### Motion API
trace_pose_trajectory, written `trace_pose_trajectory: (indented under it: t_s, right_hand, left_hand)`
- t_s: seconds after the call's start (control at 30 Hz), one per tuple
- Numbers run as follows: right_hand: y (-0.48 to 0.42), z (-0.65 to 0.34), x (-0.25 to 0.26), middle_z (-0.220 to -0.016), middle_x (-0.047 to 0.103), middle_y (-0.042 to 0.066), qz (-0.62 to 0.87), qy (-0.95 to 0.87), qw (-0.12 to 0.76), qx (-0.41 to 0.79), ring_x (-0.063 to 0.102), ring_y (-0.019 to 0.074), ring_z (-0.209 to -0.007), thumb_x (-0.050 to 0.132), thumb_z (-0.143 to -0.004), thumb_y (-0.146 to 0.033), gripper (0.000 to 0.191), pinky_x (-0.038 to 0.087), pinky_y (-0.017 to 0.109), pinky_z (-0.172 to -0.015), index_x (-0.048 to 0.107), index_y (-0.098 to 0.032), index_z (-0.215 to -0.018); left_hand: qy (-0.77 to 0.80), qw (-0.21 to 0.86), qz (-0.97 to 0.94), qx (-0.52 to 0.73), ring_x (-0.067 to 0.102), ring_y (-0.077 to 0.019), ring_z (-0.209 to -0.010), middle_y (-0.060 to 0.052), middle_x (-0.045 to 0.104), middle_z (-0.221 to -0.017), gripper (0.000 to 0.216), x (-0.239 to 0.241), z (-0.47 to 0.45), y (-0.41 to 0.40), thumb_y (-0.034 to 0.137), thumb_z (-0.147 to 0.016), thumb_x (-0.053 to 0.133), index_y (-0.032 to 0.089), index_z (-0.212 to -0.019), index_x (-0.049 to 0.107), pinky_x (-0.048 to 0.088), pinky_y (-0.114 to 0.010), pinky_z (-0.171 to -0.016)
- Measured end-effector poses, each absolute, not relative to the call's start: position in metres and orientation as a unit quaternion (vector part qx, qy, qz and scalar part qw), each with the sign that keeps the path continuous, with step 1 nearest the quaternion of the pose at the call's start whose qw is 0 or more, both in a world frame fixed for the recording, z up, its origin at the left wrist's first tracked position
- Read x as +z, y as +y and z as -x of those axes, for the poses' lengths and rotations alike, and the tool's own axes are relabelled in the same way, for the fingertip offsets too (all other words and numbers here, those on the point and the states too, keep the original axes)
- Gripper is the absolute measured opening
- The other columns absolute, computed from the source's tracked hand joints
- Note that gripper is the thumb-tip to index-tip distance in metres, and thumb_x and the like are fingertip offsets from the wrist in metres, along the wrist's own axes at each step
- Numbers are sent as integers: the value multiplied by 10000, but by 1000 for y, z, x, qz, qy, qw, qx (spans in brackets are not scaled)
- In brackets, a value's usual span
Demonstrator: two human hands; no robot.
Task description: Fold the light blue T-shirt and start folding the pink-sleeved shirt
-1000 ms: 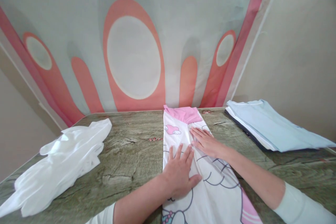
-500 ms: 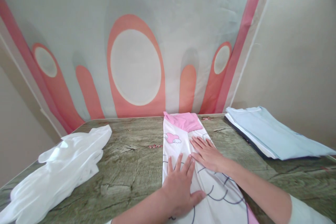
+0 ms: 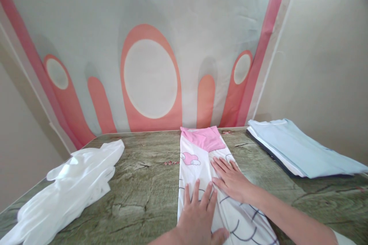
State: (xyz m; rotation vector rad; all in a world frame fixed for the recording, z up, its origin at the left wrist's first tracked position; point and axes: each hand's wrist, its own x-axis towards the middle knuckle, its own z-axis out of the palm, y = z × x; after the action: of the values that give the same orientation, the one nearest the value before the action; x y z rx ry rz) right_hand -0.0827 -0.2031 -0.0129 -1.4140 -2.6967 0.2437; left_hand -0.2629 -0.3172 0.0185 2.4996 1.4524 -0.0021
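Observation:
A white and pink printed garment (image 3: 195,187) lies in a long narrow folded strip on the table, running from the far edge towards me. Its far end is a pink folded part (image 3: 204,138), and a pink winged heart is printed below that. My left hand (image 3: 198,210) rests palm down on the strip with its fingers spread. Farther up and to the right, my right hand (image 3: 232,180) lies flat on the same cloth, fingers stretched out. The nearest end of the garment runs out of view at the bottom.
On the left of the wood-patterned table (image 3: 138,191) lies a rumpled white cloth (image 3: 69,187). A stack of folded clothes (image 3: 301,149), pale blue on top with white and dark layers beneath, sits at the right. Behind the table stands a wall with a pink and grey printed backdrop (image 3: 227,19).
The view has tilted up slightly, so the table and garment appear lower. The pink end now looks wider and flatter. Both hands remain spread on the garment.

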Motion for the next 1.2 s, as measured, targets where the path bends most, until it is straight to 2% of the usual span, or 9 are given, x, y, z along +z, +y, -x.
trace_pose_trajectory:
  t_s: [0.23, 0.43, 0.53, 0.63, 0.7, 0.87, 1.0, 1.07, 1.2]
  right_hand:
    - [-215, 84, -13, -1503, 135, 44, 468, -879, 43, 82, 100, 281, -1375, 143, -882, -617, 688, 76, 556, -1079, 199, -220, -1441]
    - [-209, 78, -7, -1499, 176, 40, 473, -875, 42, 98, 127, 253, -1374, 148, -888, -606, 684, 128, 502, -1094, 239, -201, -1433]
    - [-201, 73, -9, -1501, 167, 56, 484, -870, 47, 84, 117, 245, -1376, 157, -888, -604, 701, 127, 478, -1100, 254, -168, -1429]
    - [-195, 70, -13, -1501, 159, 66, 481, -872, 45, 79, 118, 243, -1376, 168, -882, -616, 724, 102, 473, -1107, 216, -156, -1438]
    - [-193, 70, -15, -1502, 153, 61, 483, -871, 43, 82, 113, 242, -1377, 169, -881, -617, 723, 99, 471, -1108, 198, -161, -1442]
    - [-189, 70, -16, -1502, 155, 56, 488, -868, 33, 90, 113, 251, -1377, 176, -880, -616, 708, 109, 482, -1102, 220, -183, -1439]
    - [-180, 72, -11, -1501, 173, 64, 498, -861, 26, 99, 129, 257, -1374, 216, -883, -597, 689, 149, 479, -1094, 243, -183, -1434]
    - [-168, 77, -4, -1499, 183, 77, 476, -873, 27, 105, 137, 260, -1372, 256, -884, -573, 683, 158, 470, -1092, 244, -165, -1433]
    - [-128, 99, 16, -1454, 300, 122, 389, -912, 55, 119, 254, 253, -1337, 412, -860, -409, 604, 244, 417, -1067, 348, -117, -1385]
  left_hand:
    - [495, 107, -862, -14, -15, -430, -1334, -44, 22, -1493, 781, 12, 264, -322, 700, -835, 163, 218, -1447, 102, 76, -727, -990]
    - [478, 89, -874, -16, 74, -422, -1338, -36, 59, -1495, 697, 0, 273, -325, 645, -871, 203, 269, -1448, 94, 161, -714, -983]
    - [469, 94, -878, -7, 100, -355, -1358, -52, 100, -1498, 663, 14, 277, -320, 617, -891, 198, 256, -1445, 148, 168, -628, -1042]
    - [506, 75, -859, 10, 88, -264, -1377, -77, 124, -1499, 656, 31, 284, -309, 582, -914, 165, 188, -1437, 205, 130, -491, -1107]
    - [540, 61, -839, 12, 88, -241, -1379, -88, 142, -1499, 662, 35, 291, -300, 570, -920, 152, 158, -1434, 215, 113, -443, -1118]
    - [561, 62, -826, 5, 74, -242, -1380, -88, 127, -1506, 670, 24, 306, -287, 574, -916, 155, 158, -1440, 193, 111, -413, -1113]
    - [567, 72, -821, 6, 20, -301, -1376, -71, 102, -1514, 679, 21, 308, -290, 603, -901, 159, 195, -1444, 184, 112, -462, -1098]
    - [565, 75, -822, 8, 63, -327, -1368, -69, 147, -1508, 678, 25, 307, -290, 619, -890, 181, 216, -1435, 212, 150, -484, -1080]
    - [587, 24, -809, 24, 383, -296, -1226, -115, 437, -1341, 518, 39, 308, -264, 470, -914, 300, 189, -1341, 378, 308, -448, -994]
